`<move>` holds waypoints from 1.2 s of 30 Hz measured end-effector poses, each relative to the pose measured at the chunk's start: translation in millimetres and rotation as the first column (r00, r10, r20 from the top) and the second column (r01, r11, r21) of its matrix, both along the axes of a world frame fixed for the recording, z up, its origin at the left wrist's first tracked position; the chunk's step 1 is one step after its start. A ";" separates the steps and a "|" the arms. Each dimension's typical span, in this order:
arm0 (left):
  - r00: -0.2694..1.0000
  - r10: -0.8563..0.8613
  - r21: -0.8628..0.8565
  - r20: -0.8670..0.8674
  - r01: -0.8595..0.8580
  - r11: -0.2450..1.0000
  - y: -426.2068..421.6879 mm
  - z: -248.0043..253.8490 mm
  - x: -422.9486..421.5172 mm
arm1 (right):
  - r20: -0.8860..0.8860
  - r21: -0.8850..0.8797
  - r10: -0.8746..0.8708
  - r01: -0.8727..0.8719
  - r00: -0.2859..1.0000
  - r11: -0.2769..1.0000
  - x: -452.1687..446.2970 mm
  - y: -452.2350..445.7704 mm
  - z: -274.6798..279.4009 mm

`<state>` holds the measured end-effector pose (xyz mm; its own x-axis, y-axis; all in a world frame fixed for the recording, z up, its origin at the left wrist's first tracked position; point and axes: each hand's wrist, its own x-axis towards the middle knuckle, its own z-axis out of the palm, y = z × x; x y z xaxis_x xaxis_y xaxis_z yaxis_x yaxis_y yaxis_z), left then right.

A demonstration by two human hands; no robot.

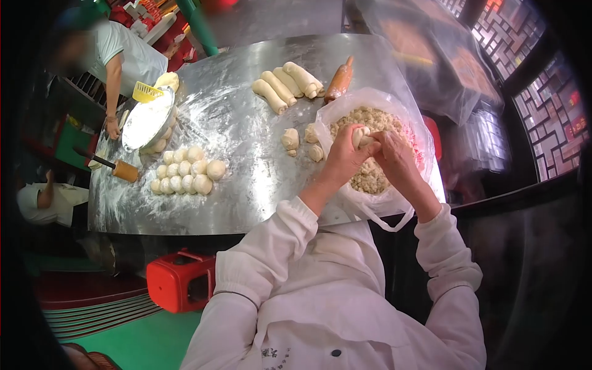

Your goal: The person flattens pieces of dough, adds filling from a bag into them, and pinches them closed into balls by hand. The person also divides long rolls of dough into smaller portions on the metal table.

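Note:
Both hands are together over a bag-lined bowl of crumbly filling (pixel 370 177). A small piece of pale dough (pixel 362 137) is between them. My left hand (pixel 347 155) wraps its fingers round the dough from the left. My right hand (pixel 398 161) pinches at its edge from the right. Just left of the bowl lie a few small dough pieces (pixel 290 139). Several dough rolls (pixel 269 97) and a wooden rolling pin (pixel 340 79) lie beyond, near the table's far side.
Several round dough balls (pixel 187 175) stand in rows on the floured metal table (pixel 246 203). Farther left are a short roller (pixel 125 171) and a basin of flour (pixel 148 120). A co-worker's hand (pixel 113 127) is beside the basin. A red stool (pixel 179 282) stands below.

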<state>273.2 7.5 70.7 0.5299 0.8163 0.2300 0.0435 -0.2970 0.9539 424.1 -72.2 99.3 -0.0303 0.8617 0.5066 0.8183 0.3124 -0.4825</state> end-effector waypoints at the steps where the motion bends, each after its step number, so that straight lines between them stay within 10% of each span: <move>1: 0.998 0.070 0.110 -0.003 -0.070 0.991 -4.2 -2.5 3.9 | -0.008 -0.007 0.004 -0.004 1.000 1.000 -2.1 0.0 -2.6; 5: 0.999 0.034 0.059 0.033 -0.036 0.998 -6.6 3.4 -1.0 | 0.011 -0.031 -0.008 0.008 1.000 0.999 -6.8 -2.0 -0.5; 7: 0.916 -0.104 -0.427 0.386 0.278 0.861 -1.4 2.3 -9.4 | -0.050 -0.073 0.016 -0.020 0.999 0.997 -5.8 -2.4 3.4; 11: 0.805 0.057 -0.566 0.590 0.362 0.741 6.8 -7.3 -23.9 | 0.071 -0.170 -0.130 0.141 0.989 0.975 13.7 -3.3 -6.2; 14: 0.802 0.105 -0.576 0.587 0.324 0.750 10.0 -11.2 -32.2 | 0.359 0.032 -0.094 0.088 0.928 0.996 31.4 -7.2 -25.1; 23: 0.760 0.240 -0.645 0.604 0.290 0.707 -1.6 -12.0 -63.3 | -0.158 0.019 -0.045 0.048 0.986 0.999 -89.0 -4.8 18.7; 32: 0.879 0.277 -0.524 0.389 -0.036 0.851 -8.7 -35.4 -153.1 | -0.070 -0.069 0.145 -0.150 0.987 0.986 -168.6 40.7 -25.0; 36: 0.837 0.412 -0.635 0.360 -0.103 0.766 -8.3 -29.0 -204.6 | -0.304 -0.246 0.152 -0.231 0.940 0.941 -201.6 51.1 -31.6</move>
